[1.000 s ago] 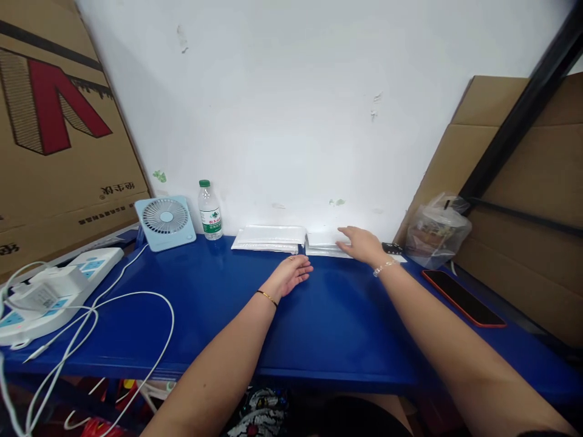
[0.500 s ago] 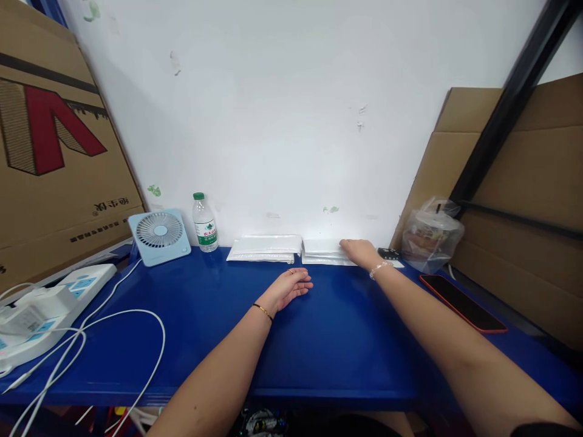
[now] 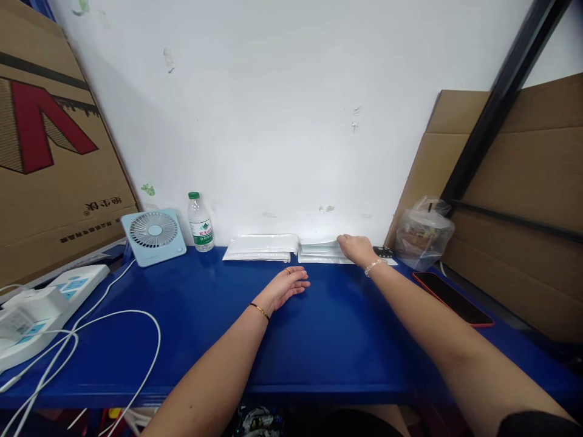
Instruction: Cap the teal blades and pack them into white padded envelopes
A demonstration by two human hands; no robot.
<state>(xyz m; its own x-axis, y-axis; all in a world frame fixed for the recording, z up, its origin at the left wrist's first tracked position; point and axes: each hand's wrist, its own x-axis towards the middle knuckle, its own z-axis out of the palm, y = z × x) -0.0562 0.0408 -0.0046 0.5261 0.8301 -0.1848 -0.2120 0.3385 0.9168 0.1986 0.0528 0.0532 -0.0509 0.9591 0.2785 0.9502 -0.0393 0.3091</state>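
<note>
Two stacks of flat, shiny white plastic bags lie along the foot of the wall: a left stack [image 3: 259,247] and a right stack [image 3: 319,250]. My right hand [image 3: 357,249] pinches the edge of the top white plastic bag on the right stack, whose front is slightly raised so that layers show beneath it. The fingertips are partly hidden behind the hand. My left hand [image 3: 288,287] hovers just in front of the stacks over the blue table [image 3: 328,340], palm inward, fingers loosely stretched and holding nothing.
On the left stand a light blue fan [image 3: 155,235], a green-capped water bottle [image 3: 200,224] and a white power strip [image 3: 82,285] with loose cables. To the right are a bagged cup [image 3: 423,237], an orange-edged phone [image 3: 450,298] and a small black item [image 3: 383,252]. Cardboard flanks both sides.
The top bag's front edge on the right stack has risen a little under my right hand. My left hand has stayed nearly still; the view has shifted slightly to the right.
</note>
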